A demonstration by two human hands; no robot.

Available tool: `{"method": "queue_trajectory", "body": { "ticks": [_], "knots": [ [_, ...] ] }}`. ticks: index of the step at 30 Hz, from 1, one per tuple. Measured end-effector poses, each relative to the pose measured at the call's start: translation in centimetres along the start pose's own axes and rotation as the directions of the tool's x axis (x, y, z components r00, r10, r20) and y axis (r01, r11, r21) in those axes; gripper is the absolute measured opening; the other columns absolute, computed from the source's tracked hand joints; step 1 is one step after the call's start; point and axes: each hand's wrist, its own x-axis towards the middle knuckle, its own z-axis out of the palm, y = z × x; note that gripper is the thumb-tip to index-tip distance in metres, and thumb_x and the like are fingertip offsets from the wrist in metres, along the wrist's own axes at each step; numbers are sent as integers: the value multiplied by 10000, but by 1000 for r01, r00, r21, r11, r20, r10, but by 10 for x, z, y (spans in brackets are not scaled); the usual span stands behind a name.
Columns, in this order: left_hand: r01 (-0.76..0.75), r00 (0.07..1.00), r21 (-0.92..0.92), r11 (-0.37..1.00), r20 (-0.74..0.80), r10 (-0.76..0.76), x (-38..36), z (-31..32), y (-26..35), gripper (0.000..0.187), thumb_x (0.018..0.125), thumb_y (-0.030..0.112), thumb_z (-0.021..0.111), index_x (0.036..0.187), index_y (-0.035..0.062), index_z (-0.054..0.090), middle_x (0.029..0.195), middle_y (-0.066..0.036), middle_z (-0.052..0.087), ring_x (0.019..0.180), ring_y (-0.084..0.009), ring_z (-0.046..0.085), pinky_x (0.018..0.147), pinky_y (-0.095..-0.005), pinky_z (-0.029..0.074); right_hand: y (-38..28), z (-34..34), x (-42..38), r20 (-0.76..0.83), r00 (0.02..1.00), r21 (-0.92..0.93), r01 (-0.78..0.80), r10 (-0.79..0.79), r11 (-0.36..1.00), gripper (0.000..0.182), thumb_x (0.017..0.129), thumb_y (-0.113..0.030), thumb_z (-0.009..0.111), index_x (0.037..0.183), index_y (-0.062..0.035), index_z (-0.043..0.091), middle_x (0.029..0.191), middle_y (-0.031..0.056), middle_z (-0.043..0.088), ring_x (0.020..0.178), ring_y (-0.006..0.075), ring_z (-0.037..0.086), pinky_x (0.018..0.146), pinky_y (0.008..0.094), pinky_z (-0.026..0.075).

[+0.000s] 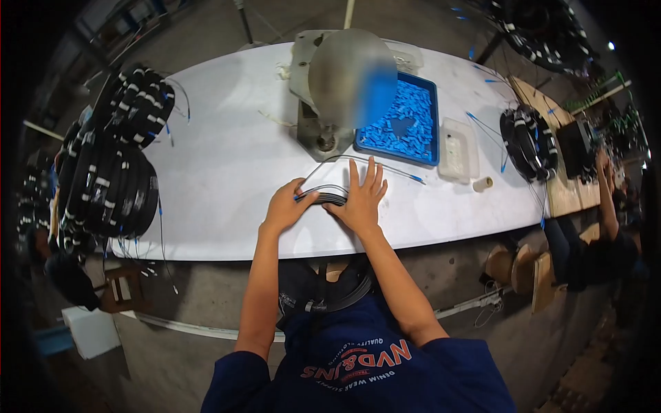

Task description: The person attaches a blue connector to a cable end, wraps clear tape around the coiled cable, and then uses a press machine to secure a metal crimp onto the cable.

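Note:
A coil of thin black cable lies on the white table in front of me. My left hand is closed round the coil's left side, thumb along the strands. Against its right side rests my right hand, fingers stretched out and spread, thumb touching the strands. Part of the coil is hidden under both hands. One loose cable end with a blue tip reaches right across the table. Beyond my hands stands a metal machine; its upper part is blurred.
A blue tray of small blue pieces sits beside a clear plastic container and a small roll. Stacked black cable coils stand at left, another coil at right. A person's arm shows at far right.

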Motion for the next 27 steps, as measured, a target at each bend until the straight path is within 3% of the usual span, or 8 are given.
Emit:
{"method": "queue_trajectory", "body": {
  "ticks": [3,7,12,14,16,20,22,27],
  "knots": [
    [-11,1000,-24,1000,-12,11,-5,-4,-16,486,913,358,661,1204,-28,611,878,-117,637,835,-204,602,791,-311,475,-5,4,6,48,998,-18,46,-45,999,1288,527,-446,905,1554,-157,184,1597,240,56,1468,471,-18,1118,690,59],
    [164,985,-411,897,13,-174,-17,-13,-46,392,975,237,558,1230,-59,592,1008,-86,653,929,-162,595,856,-280,461,-3,25,21,171,977,-41,138,-129,990,1255,534,-535,876,1516,-76,243,1414,199,446,1426,423,216,1104,702,101],
    [272,955,-554,787,56,-291,-27,-24,-50,357,959,156,528,1235,-57,605,1145,-114,655,1024,-156,573,932,-261,432,-5,34,33,125,935,86,323,-332,943,1175,502,-513,896,1479,-149,353,1400,207,361,1354,411,286,1072,675,212],
    [233,961,-548,803,4,-276,-24,-29,-50,350,954,163,533,1212,-57,620,1103,-101,662,987,-144,581,903,-259,444,-6,37,36,69,915,34,395,-397,918,1144,522,-529,890,1475,-164,374,1417,213,356,1353,406,296,1078,605,232],
    [218,976,-342,914,74,-205,-16,-37,-48,369,945,208,575,1182,-69,631,1032,-81,659,933,-137,584,836,-270,465,-8,36,38,149,916,28,373,-373,927,1186,515,-552,879,1496,-162,337,1527,220,229,1436,435,150,1095,690,164],
    [216,973,-226,950,132,-190,3,-39,-36,485,903,305,659,1209,-67,611,948,-80,636,887,-148,580,780,-293,476,-16,34,36,128,902,-76,423,-411,903,1228,519,-549,877,1527,-182,280,1534,213,217,1441,430,130,1111,682,124],
    [56,990,-78,995,137,-45,14,-31,-35,611,846,389,727,1247,-52,589,902,-85,613,847,-165,563,744,-312,473,-19,28,35,118,931,-95,358,-347,929,1231,530,-536,876,1536,-189,256,1522,200,237,1431,420,152,1121,672,103],
    [-88,992,-53,995,-92,83,-3,-14,-24,647,811,397,760,1263,-28,578,843,-85,569,775,-185,522,700,-309,444,-14,31,33,126,925,-152,375,-358,915,1068,547,-532,868,1440,-151,422,1447,185,334,1395,400,218,1124,639,128]
  ]
}}
